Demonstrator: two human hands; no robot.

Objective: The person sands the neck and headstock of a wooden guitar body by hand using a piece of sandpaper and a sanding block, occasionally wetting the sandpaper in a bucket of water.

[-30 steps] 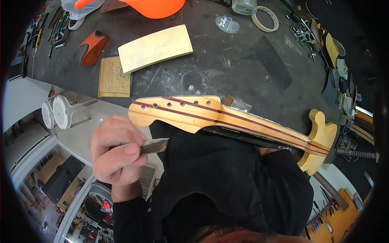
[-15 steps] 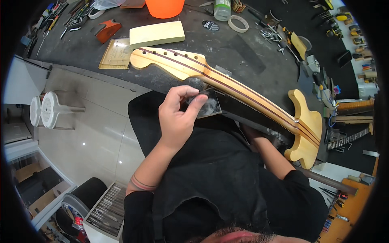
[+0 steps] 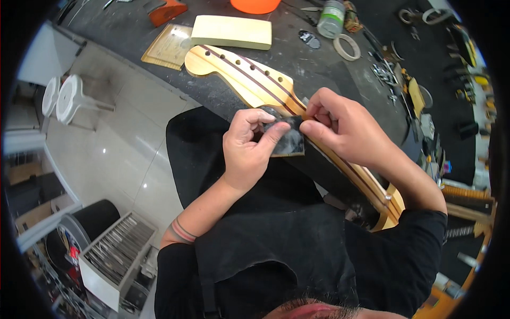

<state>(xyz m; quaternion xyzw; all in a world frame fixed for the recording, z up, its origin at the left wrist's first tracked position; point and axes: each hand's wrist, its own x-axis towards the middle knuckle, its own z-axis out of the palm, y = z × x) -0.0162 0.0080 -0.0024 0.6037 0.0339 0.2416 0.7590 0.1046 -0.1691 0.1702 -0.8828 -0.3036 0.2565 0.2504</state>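
Note:
A pale wooden guitar neck [image 3: 252,80] with dark lengthwise stripes slants across the bench, its headstock at the far left and part of its body [image 3: 393,208] at the right, partly behind my right arm. My left hand [image 3: 248,141] is closed in a pinch beside the neck, thumb and forefinger at a dark, dusty square piece [image 3: 289,143]. Facing it, my right hand [image 3: 345,127] has its fingers curled and thumb tip pressed in over the neck. A dark bit shows between the two hands; what either one grips is too small to name.
On the dark bench [image 3: 319,69] lie a pale yellow block [image 3: 232,33], a clear yellowish template [image 3: 169,47], an orange tool [image 3: 166,13], a tape roll [image 3: 347,48] and a jar [image 3: 332,20]. White stools [image 3: 74,98] and a file tray [image 3: 118,250] stand at left.
My right hand has come up from below the guitar's body to the neck, close to my left hand. My left hand stays at the dark square piece. The whole view has shifted.

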